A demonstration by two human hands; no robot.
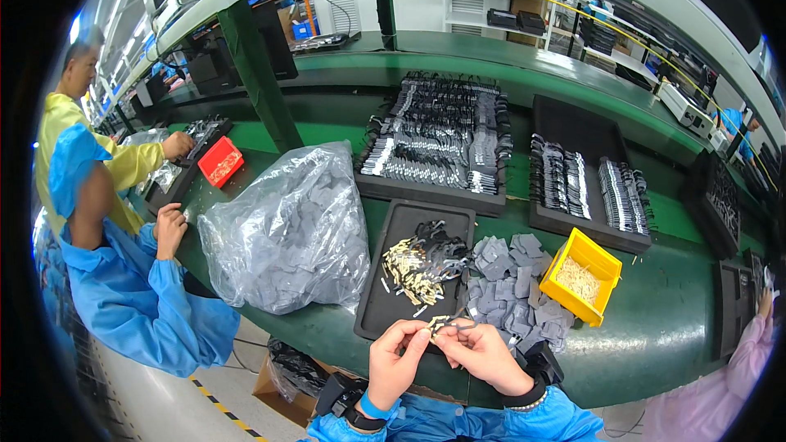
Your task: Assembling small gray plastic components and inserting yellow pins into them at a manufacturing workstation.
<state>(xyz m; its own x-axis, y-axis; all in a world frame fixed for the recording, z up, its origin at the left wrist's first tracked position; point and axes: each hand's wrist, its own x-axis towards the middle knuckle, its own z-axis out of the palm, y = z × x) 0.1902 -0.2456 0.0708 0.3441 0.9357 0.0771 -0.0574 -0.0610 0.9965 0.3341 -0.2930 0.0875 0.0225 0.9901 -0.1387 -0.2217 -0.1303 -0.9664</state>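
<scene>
Green bench [655,336]: grey pads [508,282] beside yellow bin [580,276].

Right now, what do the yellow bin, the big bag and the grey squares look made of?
Yellow bin: likely moulded plastic, with an even glossy colour. Big bag: thin clear plastic film, crinkled, shiny, see-through. Grey squares: matte, soft-looking, possibly foam or felt; cannot tell which.

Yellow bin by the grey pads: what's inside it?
The yellow bin holds a loose heap of small pale parts. They cover the bin's floor, so anything beneath them is hidden.
</scene>
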